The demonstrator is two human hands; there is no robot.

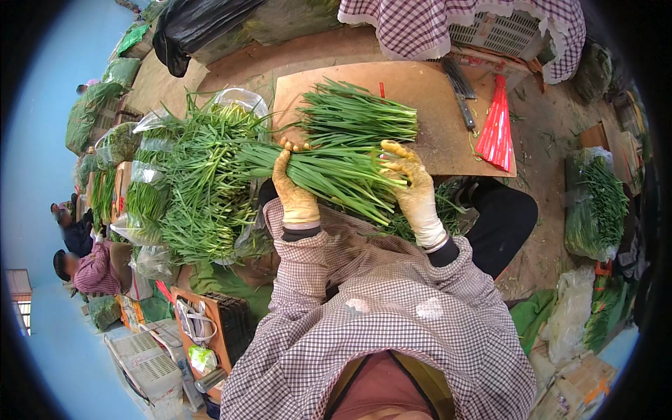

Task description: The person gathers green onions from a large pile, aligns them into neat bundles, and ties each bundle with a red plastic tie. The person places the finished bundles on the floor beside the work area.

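Stained, light-coloured gloves cover both hands. A loose bunch of long green leafy stalks, apparently garlic chives (331, 176), is gripped around its leafy part by my left hand (295, 184). At the bunch's cut ends, my right hand (412, 181) has its fingers bent against the stalks; whether it grips any is unclear. Just beyond the hands, another bunch of chives (362, 113) lies on the wooden board (325, 76). A knife (464, 113) and a fan of red printed strips (496, 131) lie on the board's right part. One thin red strip (382, 90) shows beside the lying bunch.
A large heap of chives (210, 178) stands left of the board. Bagged chives (596, 202) stand at the far right. Ahead is a crate under a checked cloth (415, 26). A small wooden stand (202, 336) is at lower left. Other people (97, 270) sit at far left.
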